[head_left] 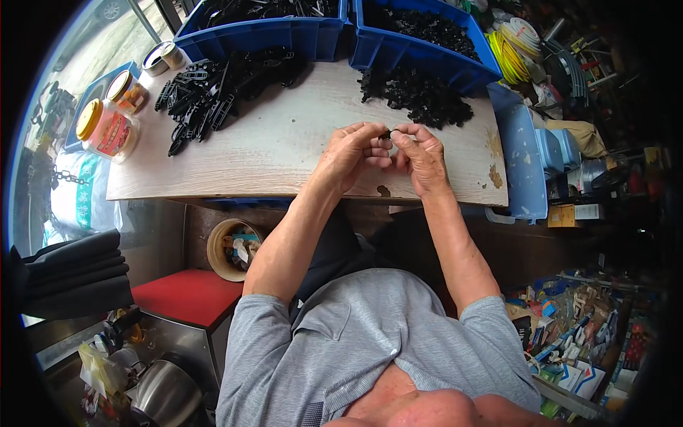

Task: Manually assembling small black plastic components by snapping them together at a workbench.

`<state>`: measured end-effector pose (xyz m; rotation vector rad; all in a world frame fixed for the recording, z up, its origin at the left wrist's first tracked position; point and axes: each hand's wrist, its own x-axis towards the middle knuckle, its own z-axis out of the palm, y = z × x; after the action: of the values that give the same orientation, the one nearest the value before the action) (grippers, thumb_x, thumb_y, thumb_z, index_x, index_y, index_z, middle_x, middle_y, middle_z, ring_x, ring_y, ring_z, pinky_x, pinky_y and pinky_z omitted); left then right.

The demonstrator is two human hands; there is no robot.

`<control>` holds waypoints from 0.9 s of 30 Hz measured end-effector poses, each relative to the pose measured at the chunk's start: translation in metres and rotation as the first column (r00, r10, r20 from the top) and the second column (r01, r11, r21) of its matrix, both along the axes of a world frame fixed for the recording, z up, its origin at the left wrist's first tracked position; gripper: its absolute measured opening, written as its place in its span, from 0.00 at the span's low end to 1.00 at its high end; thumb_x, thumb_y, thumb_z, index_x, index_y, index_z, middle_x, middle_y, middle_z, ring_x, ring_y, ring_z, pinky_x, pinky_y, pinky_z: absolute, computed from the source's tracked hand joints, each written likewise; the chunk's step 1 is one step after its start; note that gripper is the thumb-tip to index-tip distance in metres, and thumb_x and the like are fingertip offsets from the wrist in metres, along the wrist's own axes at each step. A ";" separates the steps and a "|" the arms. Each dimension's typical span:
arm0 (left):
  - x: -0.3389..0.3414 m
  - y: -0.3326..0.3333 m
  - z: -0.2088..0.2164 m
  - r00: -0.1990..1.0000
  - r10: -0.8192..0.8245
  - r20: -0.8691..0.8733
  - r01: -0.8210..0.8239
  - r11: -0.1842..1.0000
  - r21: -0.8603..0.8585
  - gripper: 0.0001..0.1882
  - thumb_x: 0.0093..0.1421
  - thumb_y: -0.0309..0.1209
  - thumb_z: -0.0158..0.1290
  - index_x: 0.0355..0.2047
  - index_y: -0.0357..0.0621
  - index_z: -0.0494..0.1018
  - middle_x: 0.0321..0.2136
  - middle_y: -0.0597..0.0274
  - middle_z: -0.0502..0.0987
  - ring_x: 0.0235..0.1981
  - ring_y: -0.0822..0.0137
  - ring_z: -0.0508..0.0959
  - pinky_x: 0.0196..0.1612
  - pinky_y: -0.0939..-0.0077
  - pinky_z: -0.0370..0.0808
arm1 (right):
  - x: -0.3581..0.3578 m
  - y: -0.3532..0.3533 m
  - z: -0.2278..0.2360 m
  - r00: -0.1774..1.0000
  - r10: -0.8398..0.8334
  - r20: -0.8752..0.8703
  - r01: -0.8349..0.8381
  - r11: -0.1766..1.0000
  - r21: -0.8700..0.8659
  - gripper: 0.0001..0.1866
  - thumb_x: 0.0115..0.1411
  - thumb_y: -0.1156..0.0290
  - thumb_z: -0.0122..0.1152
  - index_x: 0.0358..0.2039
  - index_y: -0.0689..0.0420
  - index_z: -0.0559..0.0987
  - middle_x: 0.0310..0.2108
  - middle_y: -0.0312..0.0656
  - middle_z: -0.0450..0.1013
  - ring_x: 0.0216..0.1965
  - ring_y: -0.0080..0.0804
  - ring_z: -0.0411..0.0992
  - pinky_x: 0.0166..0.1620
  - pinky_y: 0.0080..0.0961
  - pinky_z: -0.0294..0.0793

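Observation:
Over the front part of a pale wooden table (277,135), my two hands meet at a small black plastic piece (385,134). Thumb and forefinger of my left hand (350,151) pinch it from one side, while my right hand (422,158) closes on it from the other. Its exact shape is mostly hidden by the fingertips. Just beyond my right hand lies a heap of small black plastic parts (420,99). Farther left on the table is a pile of long black plastic pieces (203,99), some with open frames.
Two blue bins (284,39) (420,53) holding black parts line the table's back. Jars with yellow lids (107,128) and tins (171,55) stand at the left. A waste bucket (217,249) and a red-topped cabinet (181,293) sit below left; a light-blue plastic tub (523,171) is at the right.

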<state>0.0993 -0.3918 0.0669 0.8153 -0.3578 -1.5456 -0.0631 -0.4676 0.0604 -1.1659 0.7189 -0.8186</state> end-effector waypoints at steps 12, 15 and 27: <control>-0.006 0.002 -0.004 0.995 0.069 0.074 -0.065 0.996 -0.056 0.10 0.67 0.32 0.53 0.34 0.35 0.75 0.28 0.58 0.80 0.23 0.73 0.79 0.29 0.83 0.79 | 0.000 0.003 0.006 1.000 0.025 -0.002 -0.025 1.000 -0.007 0.16 0.59 0.70 0.70 0.45 0.58 0.78 0.25 0.29 0.74 0.19 0.14 0.66 0.26 0.12 0.65; -0.004 0.001 -0.004 0.992 0.051 0.114 -0.045 0.997 -0.054 0.09 0.67 0.32 0.54 0.37 0.36 0.75 0.30 0.58 0.80 0.27 0.71 0.79 0.32 0.79 0.80 | 0.003 0.003 0.008 1.000 0.020 -0.016 -0.020 1.000 0.007 0.13 0.59 0.69 0.70 0.43 0.57 0.79 0.23 0.29 0.74 0.18 0.15 0.66 0.26 0.12 0.65; 0.107 -0.042 -0.021 -0.701 0.090 0.707 -0.279 0.878 -0.389 0.07 0.57 0.29 0.52 0.35 0.46 0.76 0.39 0.58 0.77 0.44 0.53 0.73 0.42 0.58 0.72 | 0.000 0.005 0.002 1.000 0.009 0.028 -0.011 0.997 0.074 0.08 0.61 0.68 0.66 0.37 0.55 0.77 0.15 0.37 0.69 0.20 0.31 0.76 0.29 0.40 0.84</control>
<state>0.2061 -0.4343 0.0458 2.2037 -1.3576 0.5499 -0.0632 -0.4625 0.0629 -1.0889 0.7149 -0.7922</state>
